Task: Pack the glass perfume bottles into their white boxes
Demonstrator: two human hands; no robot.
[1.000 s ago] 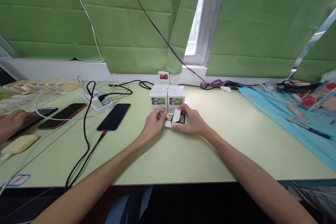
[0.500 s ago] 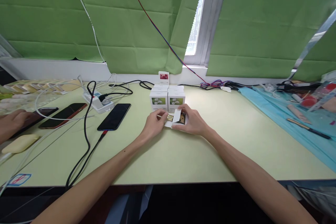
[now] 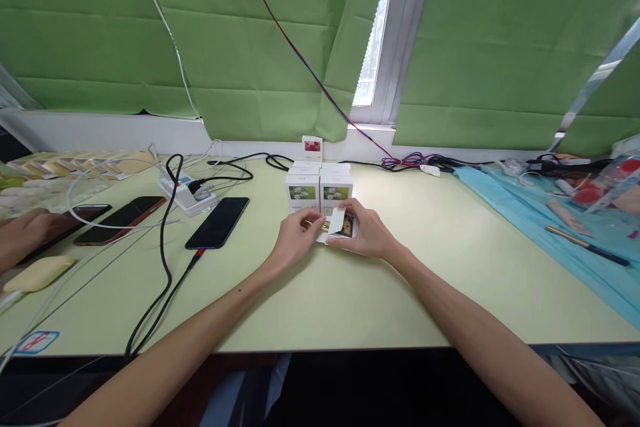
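My right hand [image 3: 369, 230] is wrapped around a small white box [image 3: 337, 221] lying on its side, with a dark and gold printed picture on one face. At the box's left end, an end flap sticks out. My left hand [image 3: 296, 237] pinches a small shiny gold-coloured piece [image 3: 325, 226] at that end; the fingers hide most of it, so its kind cannot be made out. Just behind my hands stand two rows of white boxes [image 3: 303, 193] with pictures of white flowers on their fronts.
Another white box [image 3: 313, 148] with a red picture stands at the back. To the left are a black phone [image 3: 218, 223] on a cable, a power strip [image 3: 187, 193], more phones and another person's hand [image 3: 23, 238]. Blue plastic sheeting [image 3: 520, 213] with a pen [image 3: 587, 245] lies right.
My left hand has shifted slightly right, towards the box, and less of the gold-coloured piece shows. My right hand and the box have hardly moved.
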